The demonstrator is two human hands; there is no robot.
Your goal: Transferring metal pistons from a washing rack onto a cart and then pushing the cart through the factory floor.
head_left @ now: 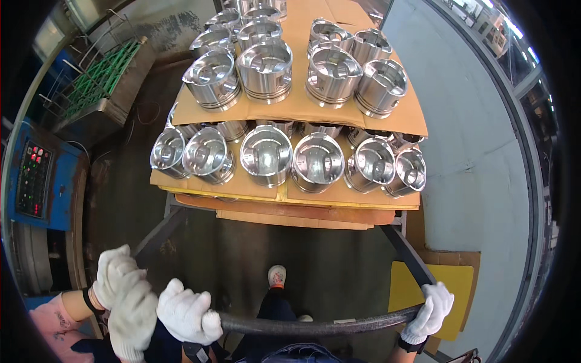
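Head view: the L hand [189, 311], in a white knit glove, has its fingers curled round a long, dark, round bar [321, 327] near the bar's L end. The R hand [428, 311], in a glove like it, folds its fingers round the R end, by a straight dark grey side bar [407, 251]. They're wide apart, prob. b/c that keeps the bar steady. Up front, lots of shiny silver round metal cups [266, 155] stand in rows on 2 levels, w/ a flat brown cardboard sheet [296, 112] under the top lot, prob. so metal doesn't scratch metal. A co-worker's white-gloved hands [130, 305] are just beside the L hand; can't tell what they grip.
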